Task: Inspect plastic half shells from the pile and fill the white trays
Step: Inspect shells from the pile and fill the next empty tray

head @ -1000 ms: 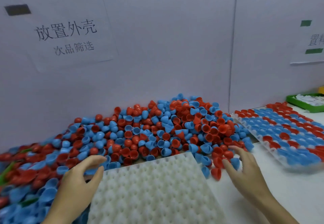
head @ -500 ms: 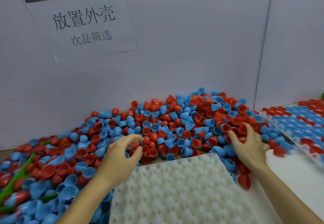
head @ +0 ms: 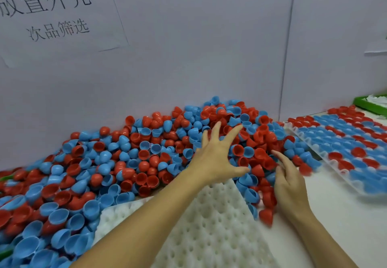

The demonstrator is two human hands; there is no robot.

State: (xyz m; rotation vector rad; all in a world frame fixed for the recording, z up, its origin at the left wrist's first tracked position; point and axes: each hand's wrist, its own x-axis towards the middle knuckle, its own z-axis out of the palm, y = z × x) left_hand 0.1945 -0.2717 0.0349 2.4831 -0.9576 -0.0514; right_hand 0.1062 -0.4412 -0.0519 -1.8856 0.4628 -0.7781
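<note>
A big pile of red and blue half shells (head: 125, 158) lies against the back wall. In front of it sits a white dimpled tray (head: 209, 232) with no shells in it. My left hand (head: 217, 156) reaches across the tray's far edge with fingers spread wide over the shells, holding nothing. My right hand (head: 289, 181) lies at the pile's right edge, fingers loosely extended among red shells; I see nothing gripped in it. A second tray (head: 345, 142) at the right is filled with red and blue shells.
A white wall with a paper sign (head: 52, 12) stands right behind the pile. A green bin (head: 370, 103) with white pieces sits at the far right. Bare white table (head: 335, 215) lies between the two trays. Loose shells (head: 266, 215) lie beside the near tray's right edge.
My left hand has swung from the pile left of the tray to the right, fingers now spread. My right hand has drawn back slightly to the pile's right edge. The view has shifted.
</note>
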